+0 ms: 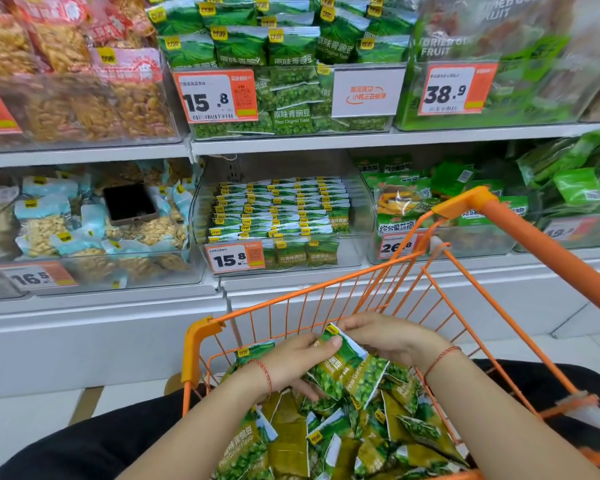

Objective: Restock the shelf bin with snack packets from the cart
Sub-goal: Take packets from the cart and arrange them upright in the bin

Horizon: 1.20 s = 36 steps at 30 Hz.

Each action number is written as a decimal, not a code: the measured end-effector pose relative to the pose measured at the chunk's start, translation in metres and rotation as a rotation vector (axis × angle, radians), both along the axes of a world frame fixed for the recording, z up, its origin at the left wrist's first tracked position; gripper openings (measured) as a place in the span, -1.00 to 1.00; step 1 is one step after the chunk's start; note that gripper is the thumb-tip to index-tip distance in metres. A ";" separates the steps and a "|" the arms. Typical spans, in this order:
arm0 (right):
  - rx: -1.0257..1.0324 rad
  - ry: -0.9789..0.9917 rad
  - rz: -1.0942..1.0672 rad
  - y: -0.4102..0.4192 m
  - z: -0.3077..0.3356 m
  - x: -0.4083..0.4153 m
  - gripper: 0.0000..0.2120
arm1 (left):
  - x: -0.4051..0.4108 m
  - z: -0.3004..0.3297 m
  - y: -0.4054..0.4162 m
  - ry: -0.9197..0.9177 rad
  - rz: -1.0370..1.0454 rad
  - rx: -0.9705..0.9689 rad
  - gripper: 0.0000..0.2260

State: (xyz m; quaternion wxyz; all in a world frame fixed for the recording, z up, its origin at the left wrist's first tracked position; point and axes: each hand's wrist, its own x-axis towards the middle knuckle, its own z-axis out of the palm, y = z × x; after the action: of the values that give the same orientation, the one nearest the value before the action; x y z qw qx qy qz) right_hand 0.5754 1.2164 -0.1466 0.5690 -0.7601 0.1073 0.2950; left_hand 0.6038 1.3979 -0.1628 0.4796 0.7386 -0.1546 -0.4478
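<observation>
An orange wire cart [201, 344] stands in front of me, heaped with several green pea snack packets [326, 434]. Over the heap, my left hand [291, 362] and my right hand [392, 336] together hold a small stack of these packets [347, 368], thumbs pressing on top. On the lower shelf stands a clear shelf bin [354, 258] with neat rows of the same green packets [278, 213] and a 15.8 price tag [234, 258].
A dark phone [129, 204] lies on pale-blue nut packets in the bin to the left. To the right stands a bin of mixed green packs [440, 199]. The upper shelf [291, 142] carries more full bins. The cart's orange handle [548, 251] rises at right.
</observation>
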 end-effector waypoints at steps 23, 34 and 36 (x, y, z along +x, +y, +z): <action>0.169 -0.321 -0.631 0.005 0.011 -0.001 -0.74 | 0.016 0.011 0.015 -0.132 0.373 -0.197 -0.24; 0.804 -0.326 -0.795 0.018 0.036 -0.010 -0.79 | 0.003 0.035 -0.031 -0.528 0.570 -0.171 -0.53; 0.874 -0.335 -0.757 0.016 0.034 -0.009 -0.80 | 0.001 0.038 -0.033 -0.582 0.589 -0.167 -0.51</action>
State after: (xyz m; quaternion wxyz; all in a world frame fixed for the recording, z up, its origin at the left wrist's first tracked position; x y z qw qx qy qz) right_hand 0.5667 1.2328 -0.1127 0.9035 -0.4007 0.1480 -0.0352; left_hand 0.6047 1.3652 -0.1244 0.5818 0.8054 -0.1014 -0.0502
